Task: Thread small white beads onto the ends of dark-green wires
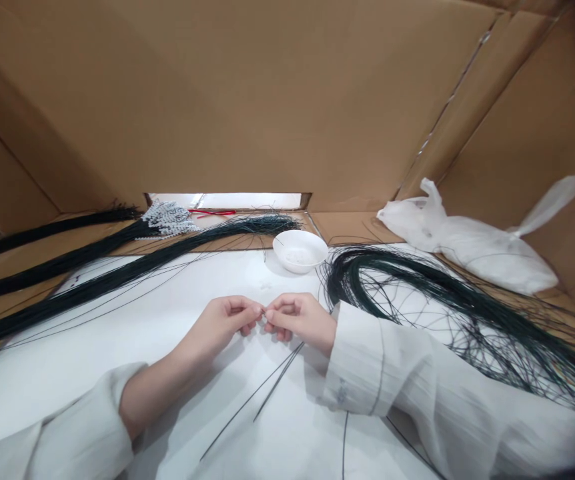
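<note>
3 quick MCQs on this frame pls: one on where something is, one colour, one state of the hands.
1. Where is the bowl?
A. beyond the hands, mid-table
B. on the bag
C. under the left sleeve

2. What colour are the wires at the hands?
A. red
B. dark green
C. yellow

3. How are the left hand and right hand placed?
A. far apart, flat on the table
B. fingertips together, pinching
C. both inside the bowl

Answers:
1 A, the bowl sits on the white table just past the hands.
2 B, the thin strands running back from the hands look dark green.
3 B, the fingertips meet at the middle, pinched on the wire ends.
</note>
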### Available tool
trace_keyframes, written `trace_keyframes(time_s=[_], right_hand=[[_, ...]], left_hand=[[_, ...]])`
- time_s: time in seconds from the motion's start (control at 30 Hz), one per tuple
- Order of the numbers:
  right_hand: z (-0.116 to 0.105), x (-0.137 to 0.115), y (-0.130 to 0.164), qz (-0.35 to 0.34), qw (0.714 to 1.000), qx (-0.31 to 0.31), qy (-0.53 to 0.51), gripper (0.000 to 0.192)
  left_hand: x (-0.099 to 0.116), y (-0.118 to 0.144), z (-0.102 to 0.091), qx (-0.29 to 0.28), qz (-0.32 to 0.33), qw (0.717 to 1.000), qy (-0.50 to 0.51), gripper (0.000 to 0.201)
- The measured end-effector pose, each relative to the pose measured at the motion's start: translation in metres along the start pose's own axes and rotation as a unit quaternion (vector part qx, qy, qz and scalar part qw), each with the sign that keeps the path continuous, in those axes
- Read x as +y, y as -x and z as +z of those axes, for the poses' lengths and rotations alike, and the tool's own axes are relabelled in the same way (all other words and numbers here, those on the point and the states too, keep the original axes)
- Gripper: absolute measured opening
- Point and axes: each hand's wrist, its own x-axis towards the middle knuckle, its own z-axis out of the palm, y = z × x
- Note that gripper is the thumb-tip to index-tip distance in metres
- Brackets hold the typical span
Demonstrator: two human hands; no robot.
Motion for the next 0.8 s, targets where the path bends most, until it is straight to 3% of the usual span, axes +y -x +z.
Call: trace_keyframes(time_s=[0.23, 0.8], right_hand=[[-0.0006, -0.0019, 0.0001, 0.009, 1.000, 0.000, -0.002, 0.020], [-0.0026, 0.0016, -0.0031, -0.025, 0.998, -0.031, -0.042, 0.042]], left_hand=[[0.0004, -0.0014, 0.0025, -0.016, -0.004, 1.000, -0.003, 0.020], [-0.0022, 0.0029, 0.0090, 0.038, 0.049, 0.998, -0.016, 0.014]])
